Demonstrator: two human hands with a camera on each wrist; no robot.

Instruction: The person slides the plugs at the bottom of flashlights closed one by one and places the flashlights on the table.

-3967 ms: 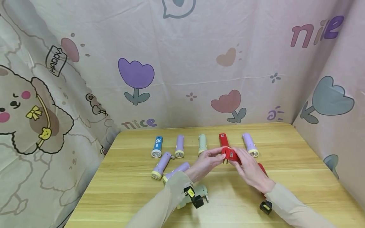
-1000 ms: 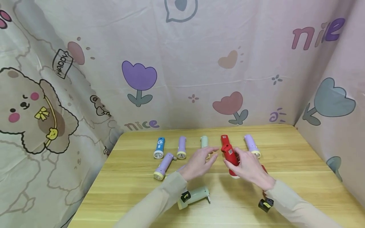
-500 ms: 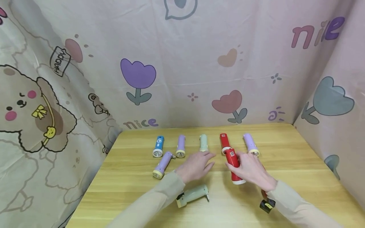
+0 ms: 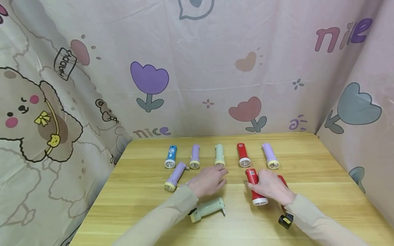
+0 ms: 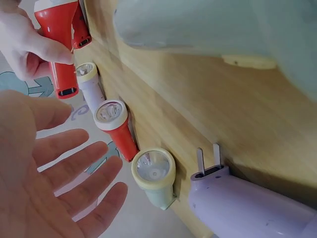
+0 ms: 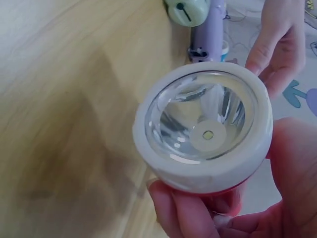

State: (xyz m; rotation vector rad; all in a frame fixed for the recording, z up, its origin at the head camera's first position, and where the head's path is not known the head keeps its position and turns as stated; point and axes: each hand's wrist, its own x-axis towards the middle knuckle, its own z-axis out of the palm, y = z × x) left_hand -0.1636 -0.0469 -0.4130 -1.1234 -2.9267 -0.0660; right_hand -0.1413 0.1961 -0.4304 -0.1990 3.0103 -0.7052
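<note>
My right hand (image 4: pixel 272 184) grips a red flashlight (image 4: pixel 256 197) by its body, its white-rimmed lens end towards me. In the right wrist view the lens (image 6: pixel 208 134) faces the camera; no prongs stick out of its tail in the left wrist view. My left hand (image 4: pixel 207 181) hovers with fingers spread, holding nothing, just in front of the upright row's green flashlight (image 4: pixel 219 153). Partly beneath that hand lies a purple flashlight (image 5: pixel 252 203) with its two plug prongs out. Nearer me lies another green flashlight (image 4: pixel 209 208), prongs out. A second red flashlight (image 4: pixel 282 181) is mostly hidden by my right hand.
Along the back of the wooden table (image 4: pixel 138 212) lie blue (image 4: pixel 171 155), purple (image 4: pixel 195 155), red (image 4: pixel 242 153) and purple (image 4: pixel 269 153) flashlights. Another purple flashlight (image 4: pixel 176 175) lies slanted at the left, prongs out. A printed curtain (image 4: pixel 197 85) hangs behind.
My left hand has let go of the held red flashlight and moved left. That flashlight's prongs, out earlier, no longer show. My right hand has brought it lower and nearer me.
</note>
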